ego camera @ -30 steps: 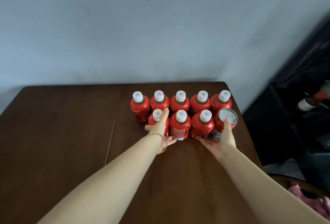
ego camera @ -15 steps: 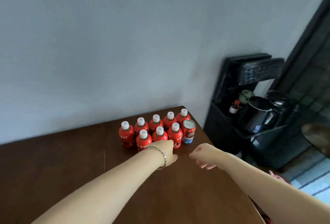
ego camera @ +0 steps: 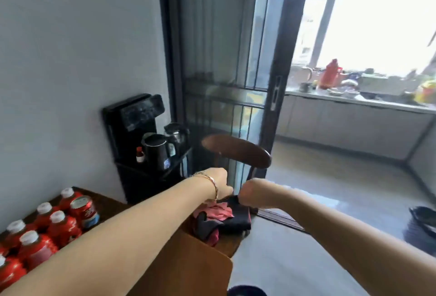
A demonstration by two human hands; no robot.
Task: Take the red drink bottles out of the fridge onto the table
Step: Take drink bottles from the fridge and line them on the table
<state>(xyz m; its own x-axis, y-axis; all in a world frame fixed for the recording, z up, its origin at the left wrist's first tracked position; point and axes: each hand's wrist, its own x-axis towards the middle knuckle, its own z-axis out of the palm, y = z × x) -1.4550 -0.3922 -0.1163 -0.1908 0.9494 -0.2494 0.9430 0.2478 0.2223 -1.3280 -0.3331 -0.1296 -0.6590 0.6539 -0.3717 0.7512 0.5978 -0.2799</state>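
Red bottles with white caps stand close together on the brown table at the bottom left. A red can stands just beside them. Two bare arms reach out over the table corner. The left hand wears a thin bracelet, and its fingers are hidden. The right hand is curled like a fist and holds nothing. Below the hands, pink and black clothes lie on a wooden chair. A black water machine with a kettle stands by the wall, next to a glass door.
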